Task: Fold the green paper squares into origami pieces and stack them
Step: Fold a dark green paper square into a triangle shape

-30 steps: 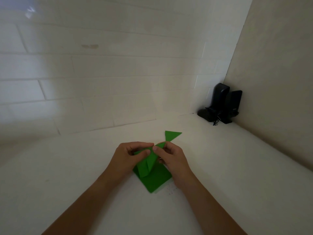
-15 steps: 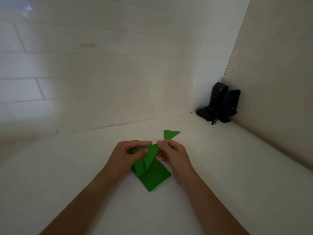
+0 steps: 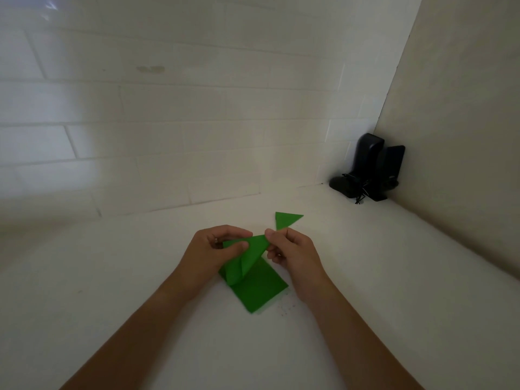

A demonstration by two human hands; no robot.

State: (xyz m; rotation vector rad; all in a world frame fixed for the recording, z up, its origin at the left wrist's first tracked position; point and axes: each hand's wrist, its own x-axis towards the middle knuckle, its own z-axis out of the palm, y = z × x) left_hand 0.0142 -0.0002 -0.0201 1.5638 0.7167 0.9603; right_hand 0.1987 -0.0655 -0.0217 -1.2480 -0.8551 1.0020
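A partly folded green paper [image 3: 247, 260] is lifted off the white surface between both hands. My left hand [image 3: 209, 256] pinches its left part with thumb on top. My right hand [image 3: 292, 256] pinches its upper right tip between thumb and forefinger. Beneath it lies a flat green paper square [image 3: 260, 291], possibly a small stack. A finished green triangular piece [image 3: 285, 219] lies just beyond my right hand.
The white counter [image 3: 112, 277] meets a white tiled wall [image 3: 168, 136] behind and a beige wall [image 3: 464, 122] on the right. Black speakers [image 3: 371, 167] with a cable stand in the far right corner. Small specks [image 3: 284, 308] lie near the square.
The held paper's flap has been swung over from a narrow upright fold to a wider triangle. Both hands have shifted slightly upward; the square and the far triangle have stayed put.
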